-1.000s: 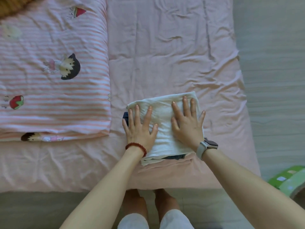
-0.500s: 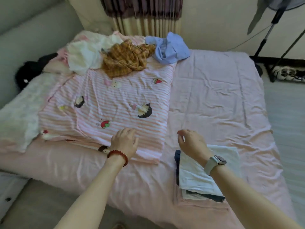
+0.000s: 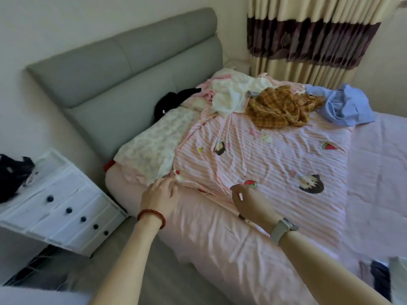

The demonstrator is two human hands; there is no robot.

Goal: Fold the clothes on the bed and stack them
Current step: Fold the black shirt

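Head view: both hands have left the folded stack (image 3: 378,276); left hand (image 3: 159,194) and right hand (image 3: 248,201) now pinch the striped quilt (image 3: 275,161) edge, so unfolded clothes (image 3: 284,106) remain.

Soft daylight, faint shadows, slight motion blur, warped edges.

crumpled clothes (image 3: 284,106): heaped, far bed (image 3: 209,234) end | folded stack (image 3: 378,276): near-right corner
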